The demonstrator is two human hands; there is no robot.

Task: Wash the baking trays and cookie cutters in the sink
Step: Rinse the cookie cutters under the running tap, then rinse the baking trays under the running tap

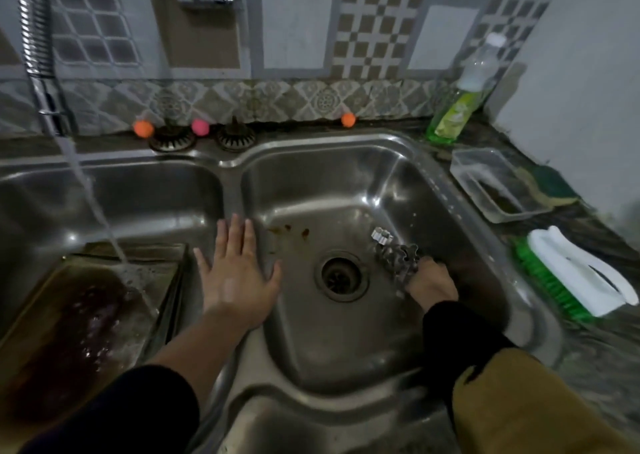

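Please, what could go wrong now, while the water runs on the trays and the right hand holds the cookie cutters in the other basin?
1. The water stream hits the tilted baking trays unattended; it may splash over the rim.
2. The right hand holds several cookie cutters together; thin metal edges could nick the fingers, or one could slip out.
3. The drain has no strainer in it, so scraps might clog it.

The right sink bowl (408,190) has lots of open floor in the middle of the frame, around the drain (341,275). The cookie cutters (398,256) and the right hand (431,285) fill its right side. The left hand (235,273) hangs over the wall between the bowls. At lower left, the baking trays (86,315) and the stream of water (93,190) block the left bowl.
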